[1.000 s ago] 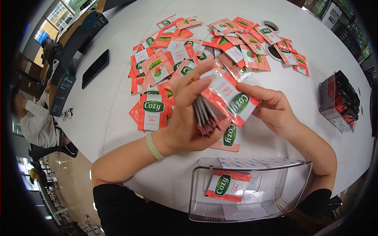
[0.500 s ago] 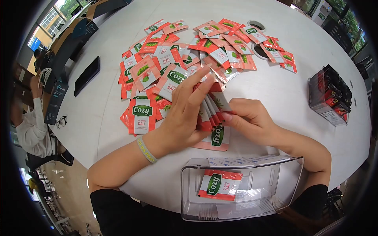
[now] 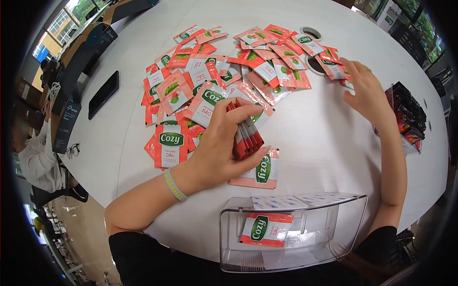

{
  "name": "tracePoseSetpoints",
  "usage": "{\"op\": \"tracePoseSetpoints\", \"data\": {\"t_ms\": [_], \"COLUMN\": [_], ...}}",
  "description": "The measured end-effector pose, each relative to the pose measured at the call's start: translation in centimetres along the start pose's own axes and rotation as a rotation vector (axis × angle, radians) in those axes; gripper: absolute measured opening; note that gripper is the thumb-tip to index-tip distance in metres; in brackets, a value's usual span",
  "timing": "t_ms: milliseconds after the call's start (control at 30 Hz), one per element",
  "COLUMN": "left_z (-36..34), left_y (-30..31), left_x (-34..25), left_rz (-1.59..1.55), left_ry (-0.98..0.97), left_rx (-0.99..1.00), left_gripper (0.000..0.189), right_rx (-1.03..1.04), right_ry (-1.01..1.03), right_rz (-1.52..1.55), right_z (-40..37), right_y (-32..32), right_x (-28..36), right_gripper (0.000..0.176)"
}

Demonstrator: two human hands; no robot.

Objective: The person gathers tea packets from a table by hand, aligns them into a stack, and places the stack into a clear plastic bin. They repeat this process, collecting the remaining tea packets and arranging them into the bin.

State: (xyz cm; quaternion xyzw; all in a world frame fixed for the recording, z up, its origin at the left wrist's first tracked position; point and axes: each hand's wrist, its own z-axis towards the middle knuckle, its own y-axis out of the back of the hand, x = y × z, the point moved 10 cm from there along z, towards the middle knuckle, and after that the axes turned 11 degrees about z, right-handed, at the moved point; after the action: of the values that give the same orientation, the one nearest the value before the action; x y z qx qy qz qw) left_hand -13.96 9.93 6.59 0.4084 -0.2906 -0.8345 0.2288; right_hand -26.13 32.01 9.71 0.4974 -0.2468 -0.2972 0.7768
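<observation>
My left hand [image 3: 212, 148] is closed around a stack of red and white tea sachets [image 3: 248, 138], their edges facing right. On the table just below lies a pale pink Cozy sachet [image 3: 263, 169]. My right hand [image 3: 366, 93] is stretched out to the right end of the sachet pile, thumb and fingers apart. Its fingertips are right at a red sachet [image 3: 330, 55] there and partly cover the ones below. The loose pile [image 3: 179, 90] of Cozy sachets spreads over the middle of the table.
Close to my body stands a clear plastic bin [image 3: 305, 238] with a Cozy sachet [image 3: 266, 229] in it. A clear box of dark packets [image 3: 408, 114] is behind my right forearm. A black tablet [image 3: 103, 94] and glasses [image 3: 73, 150] lie left. A person in a white sleeve [image 3: 40, 162] sits there.
My right hand has left the stack and moved up and right to the pile's far end. My left hand keeps the stack, its fingers now curled over the top.
</observation>
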Motion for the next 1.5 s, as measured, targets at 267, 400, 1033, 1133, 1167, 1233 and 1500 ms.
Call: {"op": "tracePoseSetpoints", "data": {"t_ms": [267,400,1033,1133,1167,1233,1500], "left_z": [0.3,0.0,-0.6,-0.4,-0.3,-0.2,-0.2], "left_y": [0.2,0.0,-1.6,-1.2,-1.1,-0.8,-1.2], "left_x": [-1.0,-0.4,1.6,1.2,1.0,1.0,1.5], "left_rz": [0.09,0.037,-0.199,-0.184,-0.233,-0.279,-0.342], "left_ry": [-0.072,-0.042,0.218,0.119,0.107,0.098,0.147], "left_rx": [-0.023,-0.015,0.168,0.112,0.103,0.091,0.101], "left_gripper": [0.066,0.066,0.105,0.104,0.104,0.103,0.106], "right_rx": [0.349,0.366,0.367,0.379,0.431,0.33,0.4], "right_ry": [-0.433,-0.326,-0.26,-0.207,-0.183,-0.095,-0.25], "right_rz": [-0.016,-0.235,-0.182,-0.27,-0.298,-0.259,-0.126], "right_z": [-0.7,-0.3,-0.1,-0.3,-0.5,-0.7,-0.8], "right_y": [-2.6,-3.0,-3.1,-3.1,-3.5,-3.0,-3.4], "right_x": [-4.3,-2.9,-1.2,0.1,0.5,0.9,-2.2], "right_gripper": [0.09,0.088,0.086,0.082,0.08,0.081,0.089]}}
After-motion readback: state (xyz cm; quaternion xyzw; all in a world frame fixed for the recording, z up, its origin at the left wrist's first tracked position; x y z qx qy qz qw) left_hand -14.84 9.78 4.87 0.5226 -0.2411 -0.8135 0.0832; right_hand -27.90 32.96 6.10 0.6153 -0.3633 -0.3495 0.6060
